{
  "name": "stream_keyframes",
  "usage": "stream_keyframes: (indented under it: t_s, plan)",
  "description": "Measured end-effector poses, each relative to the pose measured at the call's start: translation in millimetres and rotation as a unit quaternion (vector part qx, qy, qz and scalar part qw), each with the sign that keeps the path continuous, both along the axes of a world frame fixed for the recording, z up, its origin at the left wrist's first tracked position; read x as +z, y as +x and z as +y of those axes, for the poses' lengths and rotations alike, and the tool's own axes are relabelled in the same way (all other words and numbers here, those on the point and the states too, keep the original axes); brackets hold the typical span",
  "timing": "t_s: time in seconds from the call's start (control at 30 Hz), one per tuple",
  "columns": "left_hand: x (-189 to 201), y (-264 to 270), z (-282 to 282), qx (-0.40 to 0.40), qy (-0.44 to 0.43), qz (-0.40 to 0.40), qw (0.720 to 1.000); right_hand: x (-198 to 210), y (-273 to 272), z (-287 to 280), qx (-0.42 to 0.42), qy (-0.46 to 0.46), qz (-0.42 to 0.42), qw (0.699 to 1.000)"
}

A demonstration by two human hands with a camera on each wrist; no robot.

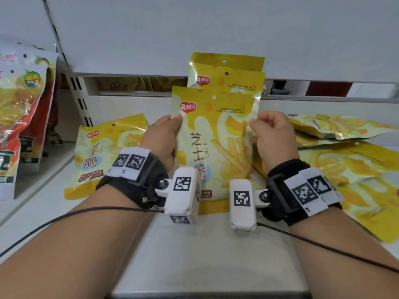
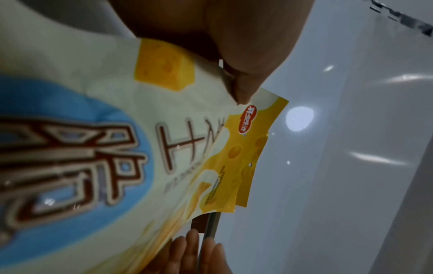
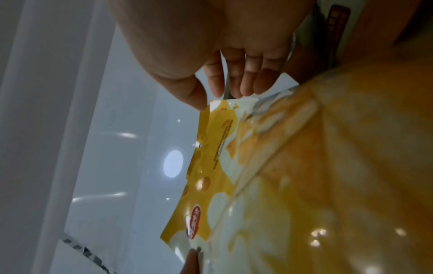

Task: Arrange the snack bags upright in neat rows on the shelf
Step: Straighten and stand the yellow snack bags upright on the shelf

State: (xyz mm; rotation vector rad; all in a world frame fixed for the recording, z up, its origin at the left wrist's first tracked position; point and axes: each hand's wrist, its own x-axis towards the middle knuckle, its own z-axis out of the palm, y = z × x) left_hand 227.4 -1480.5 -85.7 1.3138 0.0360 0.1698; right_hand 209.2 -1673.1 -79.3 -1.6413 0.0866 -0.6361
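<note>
A yellow cheese-fry snack bag [image 1: 216, 134] stands upright at the middle of the white shelf [image 1: 194, 244]. My left hand [image 1: 164, 137] grips its left edge and my right hand [image 1: 272, 137] grips its right edge. Two more matching bags [image 1: 226, 72] stand upright right behind it. The left wrist view shows the bag's front [image 2: 117, 148] close up with my thumb [image 2: 243, 89] on its edge. In the right wrist view my thumb and fingers [image 3: 234, 79] pinch the bag's edge [image 3: 220, 148].
One matching bag [image 1: 103, 156] lies flat at the left. Several more [image 1: 349, 160] lie piled at the right. Red and green snack bags [image 1: 19, 117] stand on the neighbouring shelf at far left, past a slotted upright [image 1: 79, 100]. The shelf's back panel [image 1: 216, 35] rises behind.
</note>
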Motion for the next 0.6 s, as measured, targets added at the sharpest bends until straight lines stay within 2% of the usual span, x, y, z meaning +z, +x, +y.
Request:
stream_keyframes:
  t_s: [0.23, 0.37, 0.5, 0.6]
  plan:
    - [0.9, 0.3, 11.8, 0.005, -0.108, -0.046, 0.993, -1.6, 1.0, 1.8, 0.080, 0.076, 0.018, 0.994]
    - [1.2, -5.6, 16.0, -0.021, -0.159, -0.060, 0.985, -1.5, -1.8, 5.4, 0.136, 0.055, 0.031, 0.989]
    - [1.0, -12.4, 17.8, -0.060, -0.173, -0.054, 0.982, 0.1, -6.0, 9.9, 0.151, 0.051, 0.024, 0.987]
    - [-2.8, -14.6, 16.1, -0.097, -0.110, -0.044, 0.988, 1.7, -7.1, 6.6, 0.143, 0.102, 0.010, 0.984]
